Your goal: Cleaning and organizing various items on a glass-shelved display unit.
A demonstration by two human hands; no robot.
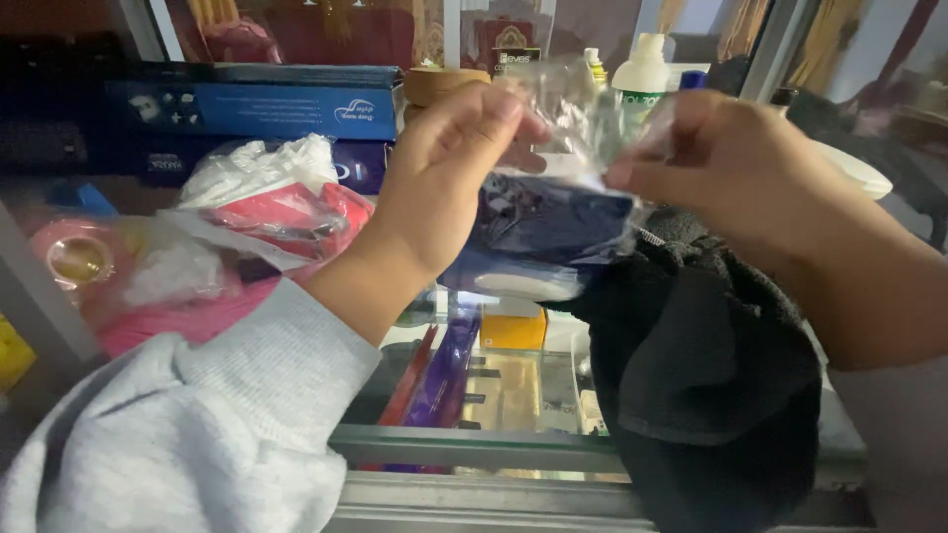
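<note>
Your left hand (pixel 444 188) is closed in a pinch on the top edge of a clear plastic bag (pixel 563 148), thumb and fingertips pressing the film together near its upper left corner. Your right hand (pixel 731 163) grips the same top edge on the other side, fingers curled and nipping the plastic between thumb and forefinger. The two hands are near each other, with the bag's mouth stretched between them.

You hold the bag up in the air in front of you, above a glass worktop (pixel 513 395) with a metal frame. The film is thin, crinkled and glossy, catching light along its folds. Inside it sits a folded dark navy cloth (pixel 543 232), filling the lower part and sagging the bag downward; a pale band shows along the bottom edge of the bundle.

A black fleecy garment (pixel 701 375) hangs under your right wrist, just beside the bag and touching its right side. Your left arm wears a light grey sleeve (pixel 197 424).

Behind the bag, a pink bundle wrapped in clear plastic (pixel 227 257) lies to the left, with a long blue box (pixel 257 104) above it. A white bottle with a green label (pixel 642 74) stands behind your hands.
</note>
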